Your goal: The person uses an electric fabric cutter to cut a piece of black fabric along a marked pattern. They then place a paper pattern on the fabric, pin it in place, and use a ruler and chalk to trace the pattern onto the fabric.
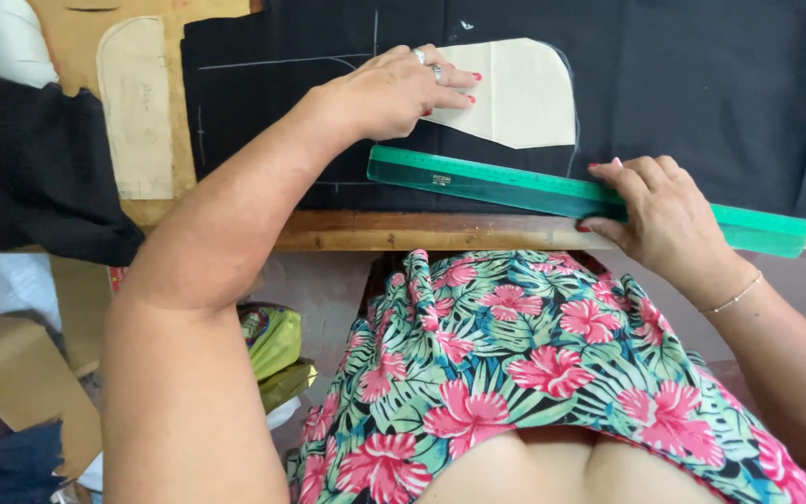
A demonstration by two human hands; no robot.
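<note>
– What lies at the table's left end?

– A tall cream paper pattern [137,107], upright, beside black fabric [683,93].

– And the left hand [394,91]?

– Fingers flat and spread, pressing a cream pattern piece [520,91] onto the cloth; its point aims toward the front edge.

– The ruler?

– The green ruler [515,187] runs left to right along the front edge, dipping slightly rightward. The right hand [660,217] pinches it.

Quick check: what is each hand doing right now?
Left hand: open, flat, pressing the paper pattern onto the black fabric.
Right hand: closed on the green ruler.
</note>
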